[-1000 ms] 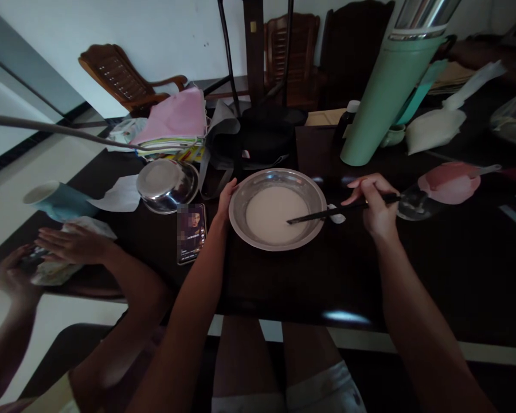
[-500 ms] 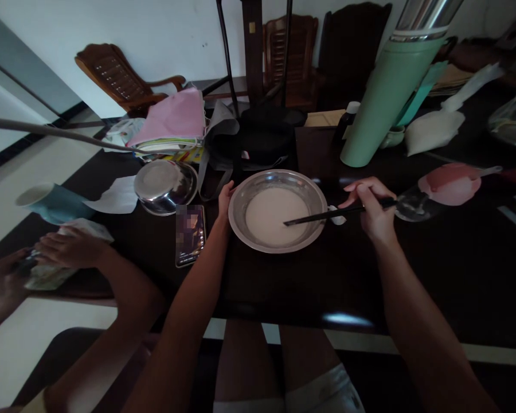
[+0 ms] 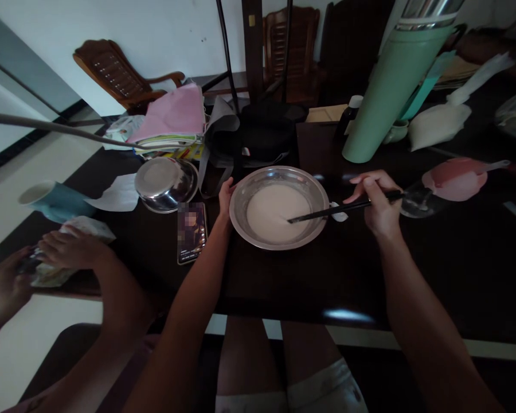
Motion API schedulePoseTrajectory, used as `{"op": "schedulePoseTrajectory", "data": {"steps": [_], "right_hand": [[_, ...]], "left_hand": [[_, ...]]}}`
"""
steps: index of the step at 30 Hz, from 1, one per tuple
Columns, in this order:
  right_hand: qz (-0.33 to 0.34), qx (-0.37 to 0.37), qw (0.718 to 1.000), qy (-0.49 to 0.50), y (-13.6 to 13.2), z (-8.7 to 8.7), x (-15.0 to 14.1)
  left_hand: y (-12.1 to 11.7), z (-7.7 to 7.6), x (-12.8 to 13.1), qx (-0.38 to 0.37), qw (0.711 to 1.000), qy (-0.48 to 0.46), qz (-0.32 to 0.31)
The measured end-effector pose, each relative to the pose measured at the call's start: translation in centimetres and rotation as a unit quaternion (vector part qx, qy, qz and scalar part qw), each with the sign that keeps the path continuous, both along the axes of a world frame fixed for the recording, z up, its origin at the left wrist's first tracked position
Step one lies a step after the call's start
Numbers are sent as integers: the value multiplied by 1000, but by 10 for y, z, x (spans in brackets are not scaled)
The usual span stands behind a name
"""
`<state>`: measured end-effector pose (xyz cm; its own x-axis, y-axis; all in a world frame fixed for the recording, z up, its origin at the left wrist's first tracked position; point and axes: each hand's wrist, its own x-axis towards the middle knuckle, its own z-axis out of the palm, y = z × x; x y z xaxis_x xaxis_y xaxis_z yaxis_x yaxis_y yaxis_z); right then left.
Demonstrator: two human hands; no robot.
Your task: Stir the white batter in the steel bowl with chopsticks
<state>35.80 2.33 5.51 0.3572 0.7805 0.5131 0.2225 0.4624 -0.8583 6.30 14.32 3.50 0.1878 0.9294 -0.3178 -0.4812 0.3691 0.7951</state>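
A wide metal bowl (image 3: 235, 221) stands on the dark table, holding a pale, milky liquid (image 3: 275, 209). My left hand (image 3: 226, 198) grips the bowl's left rim, its thumb up at the edge and the other fingers mostly hidden. In my right hand (image 3: 379, 201) is a pair of dark chopsticks (image 3: 327, 212), pinched between thumb and fingers. Their tips dip into the liquid right of its middle, and the shafts slope up across the bowl's right rim. A small white scrap (image 3: 339, 213) lies just beyond that rim.
Left of the bowl lie a phone (image 3: 192, 235), an upturned metal bowl (image 3: 165, 183) and a blue mug (image 3: 58, 201). A co-worker's hands (image 3: 69, 246) hold something at far left. A green thermos (image 3: 391, 92) and a pink scoop (image 3: 456, 179) are on the right.
The chopstick tips have shifted slightly right within the liquid, along with my right hand. My left hand stays on the bowl's rim. The view has moved slightly.
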Motion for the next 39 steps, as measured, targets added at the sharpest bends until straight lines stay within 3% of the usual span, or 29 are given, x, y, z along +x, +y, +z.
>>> {"op": "schedulePoseTrajectory", "data": {"steps": [3,7,10,14,18,22,25,29,32,36,39], "right_hand": [[67,-30,997,-10,-2,-2,-6],[121,-48,987,-92,-2,-4,-21],[80,-27,992,-94,0,-3,-19],[8,11,1000,-14,1,1,-3],[72,-15,997,-7,-2,0,-5],[125,-38,987,-97,-3,-3,-20],[81,-28,989,-117,-1,-3,-19],[-2,-3,999,-46,0,1,-5],[33,2,999,-18,-2,2,-4],[131,-35,987,-89,-4,-2,-18],[110,-34,986,-122,-2,-4,-21]], "left_hand": [[0,-2,-1,4,1000,2,-1],[2,-4,-2,8,1000,-1,-12],[4,-5,-2,11,1000,-8,-20],[8,-7,-2,-5,999,-31,-23],[11,-11,-4,-2,999,-47,-25],[11,-14,-7,18,999,-25,-32],[10,-14,-7,13,999,-29,-30],[10,-11,-5,5,999,-35,-31],[10,-10,-4,3,999,-44,-32],[10,-11,-4,0,999,-36,-23],[10,-11,-4,0,1000,-21,-9]]}}
